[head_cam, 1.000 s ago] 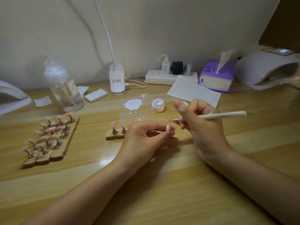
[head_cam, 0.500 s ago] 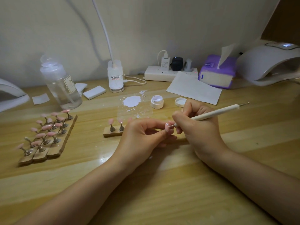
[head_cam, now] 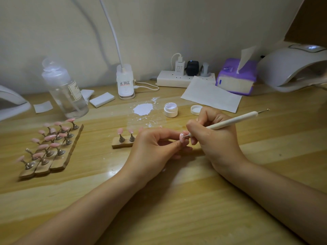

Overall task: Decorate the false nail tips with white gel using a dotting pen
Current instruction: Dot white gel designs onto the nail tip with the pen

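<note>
Dotting one tip, many left.

Head view: left hand [head_cam: 152,147] pinches a pink tip [head_cam: 182,137]; right hand [head_cam: 212,137] grips the pen [head_cam: 230,122], its point on that tip. Tips on racks [head_cam: 51,156] look plain, so I judge most undone. Gel jar [head_cam: 170,109] stands open.

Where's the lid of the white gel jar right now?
In the head view, the lid lies upturned on the table, right of the open gel jar and just behind the right hand.
</note>
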Available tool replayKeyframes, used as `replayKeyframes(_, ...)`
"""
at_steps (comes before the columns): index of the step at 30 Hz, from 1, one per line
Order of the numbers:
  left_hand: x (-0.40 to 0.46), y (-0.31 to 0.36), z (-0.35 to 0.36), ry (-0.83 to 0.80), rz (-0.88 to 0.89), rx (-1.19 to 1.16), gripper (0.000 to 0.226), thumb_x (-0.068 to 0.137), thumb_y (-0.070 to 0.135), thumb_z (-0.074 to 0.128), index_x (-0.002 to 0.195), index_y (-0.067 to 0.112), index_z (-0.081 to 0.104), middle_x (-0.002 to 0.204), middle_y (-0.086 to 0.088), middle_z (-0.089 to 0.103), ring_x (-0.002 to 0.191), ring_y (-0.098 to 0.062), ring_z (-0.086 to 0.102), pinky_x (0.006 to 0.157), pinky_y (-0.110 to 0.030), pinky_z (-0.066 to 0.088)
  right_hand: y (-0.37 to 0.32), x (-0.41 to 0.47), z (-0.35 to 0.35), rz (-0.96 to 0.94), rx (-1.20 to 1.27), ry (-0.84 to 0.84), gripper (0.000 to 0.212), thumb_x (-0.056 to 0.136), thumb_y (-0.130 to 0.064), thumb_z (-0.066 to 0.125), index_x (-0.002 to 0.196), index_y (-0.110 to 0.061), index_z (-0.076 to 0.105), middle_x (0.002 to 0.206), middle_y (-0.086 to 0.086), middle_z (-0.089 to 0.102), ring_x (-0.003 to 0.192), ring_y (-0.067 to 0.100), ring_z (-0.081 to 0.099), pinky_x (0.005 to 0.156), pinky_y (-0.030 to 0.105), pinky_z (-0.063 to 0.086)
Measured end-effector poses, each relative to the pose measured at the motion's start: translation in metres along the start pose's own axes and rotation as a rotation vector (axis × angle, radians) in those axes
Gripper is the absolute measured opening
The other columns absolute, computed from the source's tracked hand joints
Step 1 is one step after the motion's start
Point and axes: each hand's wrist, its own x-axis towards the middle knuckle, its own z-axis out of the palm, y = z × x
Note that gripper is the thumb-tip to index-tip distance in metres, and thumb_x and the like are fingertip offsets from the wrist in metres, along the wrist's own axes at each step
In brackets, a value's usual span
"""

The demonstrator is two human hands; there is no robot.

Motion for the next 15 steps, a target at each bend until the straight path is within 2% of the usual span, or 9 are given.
replayKeyframes(4, 0.0003, -0.0008, -0.0004, -0.001, 0.001, -0.001, 0.011, 0.067, 0.031, 0.065, 0.072, 0.034, 0.074, 0.072, 0.010, 0.072, 0.074, -0.006, 0.070, 0.056, -0.012, 0.050, 0.0010, 0.0002, -0.0004, 0.002, -0.009, -0.020, 0.037, 0.073, 0.013, 0.055, 0.051, -0.010, 0.035, 0.038, -0.003, 0.044, 0.034, 0.003, 0.046, 0.042, 0.015, 0.040)
replayKeyframes(6, 0.0004, -0.0014, -0.0006, 0.000, -0.001, -0.004, 0.010, 0.066, 0.031, 0.066, 0.071, 0.032, 0.074, 0.072, 0.009, 0.072, 0.074, -0.006, 0.070, 0.056, -0.012, 0.050, 0.0004, -0.0004, 0.0001, -0.006, -0.002, -0.017, 0.036, 0.071, 0.007, 0.060, 0.051, -0.010, 0.035, 0.037, -0.004, 0.044, 0.034, 0.003, 0.046, 0.042, 0.014, 0.040)
replayKeyframes(9, 0.0007, -0.0021, -0.0008, 0.004, -0.006, -0.009, 0.009, 0.066, 0.030, 0.066, 0.070, 0.031, 0.074, 0.072, 0.008, 0.072, 0.073, -0.007, 0.070, 0.056, -0.012, 0.050, -0.0010, -0.0004, 0.0008, -0.002, 0.015, -0.015, 0.028, 0.065, -0.002, 0.057, 0.050, -0.012, 0.035, 0.037, -0.004, 0.043, 0.034, 0.004, 0.046, 0.042, 0.014, 0.039)
replayKeyframes(15, 0.0009, -0.0021, -0.0010, 0.009, -0.004, 0.000, 0.008, 0.071, 0.024, 0.068, 0.068, 0.028, 0.074, 0.070, 0.008, 0.072, 0.073, -0.007, 0.070, 0.055, -0.012, 0.050, -0.0012, -0.0008, 0.0010, 0.003, 0.016, -0.019, 0.036, 0.070, 0.006, 0.058, 0.050, -0.012, 0.035, 0.036, -0.005, 0.044, 0.034, 0.004, 0.046, 0.042, 0.014, 0.040)
